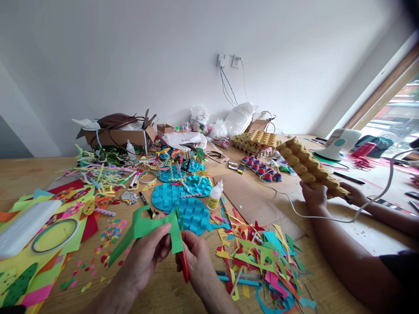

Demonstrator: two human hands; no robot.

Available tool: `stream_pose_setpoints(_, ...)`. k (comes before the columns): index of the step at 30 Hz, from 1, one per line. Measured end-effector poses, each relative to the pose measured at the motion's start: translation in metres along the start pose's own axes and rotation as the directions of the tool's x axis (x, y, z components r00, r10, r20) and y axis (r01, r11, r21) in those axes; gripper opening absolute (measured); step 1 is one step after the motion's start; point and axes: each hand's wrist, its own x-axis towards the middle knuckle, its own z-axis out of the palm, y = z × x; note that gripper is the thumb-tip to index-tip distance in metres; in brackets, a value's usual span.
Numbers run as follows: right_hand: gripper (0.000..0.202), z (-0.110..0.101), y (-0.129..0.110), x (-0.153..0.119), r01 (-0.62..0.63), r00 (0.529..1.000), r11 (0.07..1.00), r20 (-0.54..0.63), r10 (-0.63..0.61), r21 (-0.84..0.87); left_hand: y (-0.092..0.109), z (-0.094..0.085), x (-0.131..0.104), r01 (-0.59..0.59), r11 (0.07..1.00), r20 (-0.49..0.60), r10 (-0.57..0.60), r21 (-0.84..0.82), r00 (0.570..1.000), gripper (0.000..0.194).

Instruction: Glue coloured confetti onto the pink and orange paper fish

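Observation:
A sheet of green paper (147, 231) with pieces cut out of its edges is pinched in my left hand (149, 253), thumb on top. My right hand (196, 257) is closed round the red handle of a pair of scissors (185, 264). The scissors meet the paper's right side, their blades mostly hidden by the sheet. Just beyond my hands lie woven blue paper discs (193, 214), and a white glue bottle (214, 195) stands beside them. Behind the green paper, a black marker (144, 199) is partly covered.
Paper scraps (255, 257) heap up to my right, near a flat cardboard piece (252, 203). Coloured sheets (72, 235) and pipe cleaners (88, 174) spread at the left. At the right, another person's hands (314, 194) hold an egg tray (306, 165); a white cable (294, 211) crosses there.

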Motion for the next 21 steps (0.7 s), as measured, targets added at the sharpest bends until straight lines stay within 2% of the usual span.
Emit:
stream_pose_setpoints(14,0.041,0.0011,0.0010,-0.0005,-0.006,1.000,1.000,0.002,0.006,-0.017,-0.0005,0.0008,0.0014,0.008,1.000,-0.022,-0.009,-0.008,1.000,0.024)
stream_pose_setpoints(21,0.039,0.0006,-0.0021,-0.0001,-0.007,1.000,1.000,-0.002,0.007,-0.003,-0.0010,0.0029,0.0009,0.017,1.000,-0.068,-0.016,0.012,0.998,0.026)
